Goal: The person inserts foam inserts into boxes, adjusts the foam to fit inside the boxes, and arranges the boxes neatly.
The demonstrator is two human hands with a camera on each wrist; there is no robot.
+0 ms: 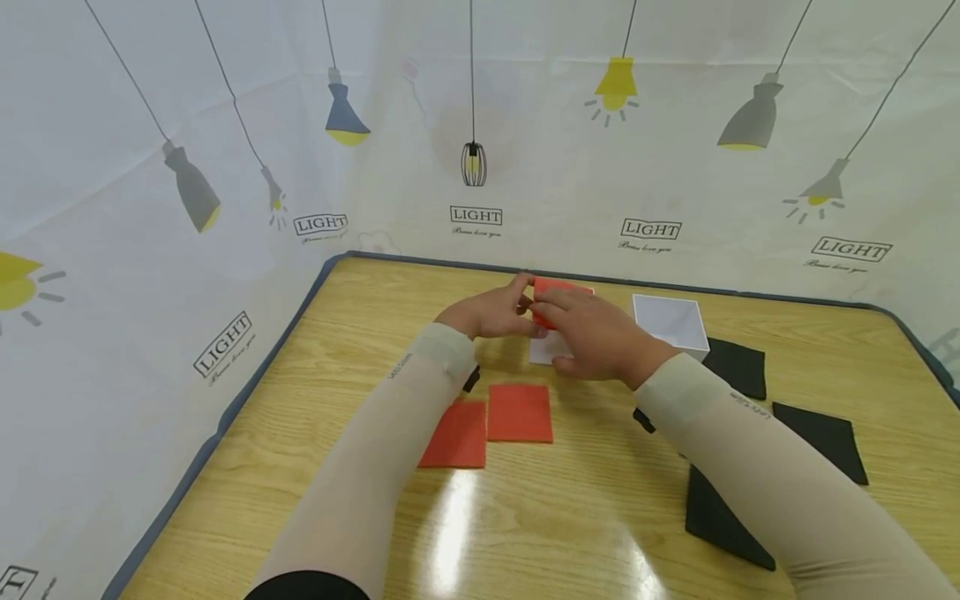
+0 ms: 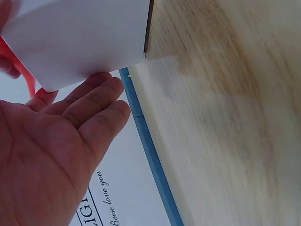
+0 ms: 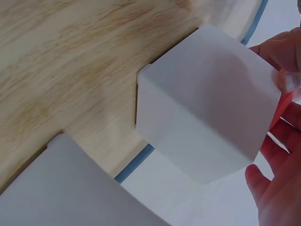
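Note:
A white box [image 3: 202, 108] stands near the table's far edge with a red square [image 1: 558, 287] at its top. My left hand [image 1: 495, 312] is at the box's left side, its thumb and index finger pinching the edge of the red square. The other fingers of that hand [image 2: 89, 103] lie along the box wall. Over the red square reach the fairly straight fingers of my right hand [image 1: 600, 333], which touch it while the thumb stays apart near the box. Inside the box I cannot see.
Two more red squares [image 1: 520, 413] lie in front of the box. A second white box [image 1: 669, 323] stands to its right. Several black squares [image 1: 821, 442] are spread on the right of the wooden table [image 1: 315, 400], one partly under my right forearm. A printed curtain [image 1: 540, 100] rises behind.

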